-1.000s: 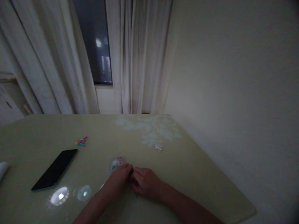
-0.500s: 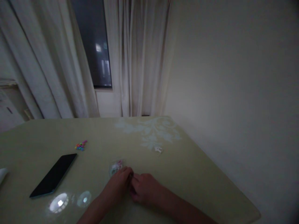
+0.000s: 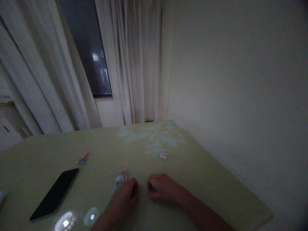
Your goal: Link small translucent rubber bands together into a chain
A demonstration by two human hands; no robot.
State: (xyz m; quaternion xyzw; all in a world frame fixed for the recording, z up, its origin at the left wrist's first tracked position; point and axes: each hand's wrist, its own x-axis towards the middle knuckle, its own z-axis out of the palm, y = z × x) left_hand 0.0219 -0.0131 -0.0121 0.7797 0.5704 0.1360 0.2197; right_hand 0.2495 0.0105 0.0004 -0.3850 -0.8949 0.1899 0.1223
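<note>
My left hand (image 3: 127,193) is closed low in the middle of the view, fingertips pinched together. Just beyond it lies a small clear plastic bag (image 3: 119,180) with pink, white and green bits inside, partly covered by the hand. My right hand (image 3: 161,187) is closed too, thumb against the curled fingers, a short gap to the right of the left hand. Whatever the fingers hold is too small or too dark to make out. Farther off, a small white item (image 3: 163,156) rests on the table.
A black phone or tablet (image 3: 55,193) lies at the left. Beyond it is a little heap of coloured pieces (image 3: 82,159). The pale green table (image 3: 204,179) meets a wall (image 3: 235,96) on the right; curtains (image 3: 149,70) hang behind. Lamp reflections shine at the lower left.
My hands have moved apart; they were touching at the fingertips, and the right hand is now farther right. The view has tilted slightly. The bag and other items keep their places.
</note>
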